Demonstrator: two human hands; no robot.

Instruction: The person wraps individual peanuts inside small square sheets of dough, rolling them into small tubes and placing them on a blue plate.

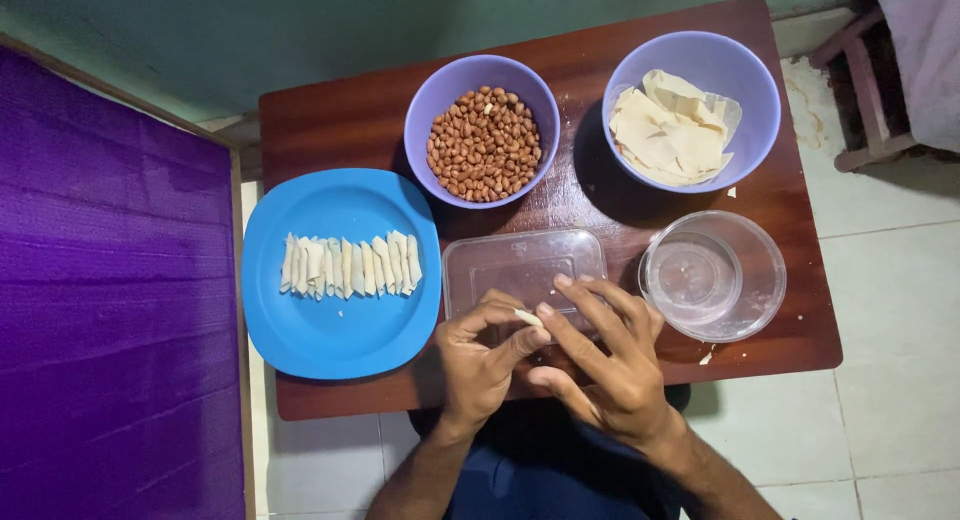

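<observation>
Nearest the camera, the left hand [482, 358] and right hand [600, 365] meet at the near edge of the small dark-red wooden table [330, 120], fingers of both pinched around a small pale folded dough piece [528, 318], smooth and matte, held just above the near rim of the clear rectangular plastic container [520, 265].

The table itself is glossy, with rounded corners. Left of the container lies the blue plastic plate [340, 335], roughly square with soft corners, carrying a tidy row of folded dough pieces [350, 265], cream-coloured, narrow and pointed, standing side by side. Beyond and to the right of the container sits a lavender plastic bowl [745, 90] holding thin, flat, floppy dough sheets [668, 132]. Directly beyond the container, a second lavender bowl [445, 95] is filled with reddish-brown peanuts [485, 143], skins on. Right of the container stands a round clear bowl [755, 280], transparent and shiny, just beside it.
</observation>
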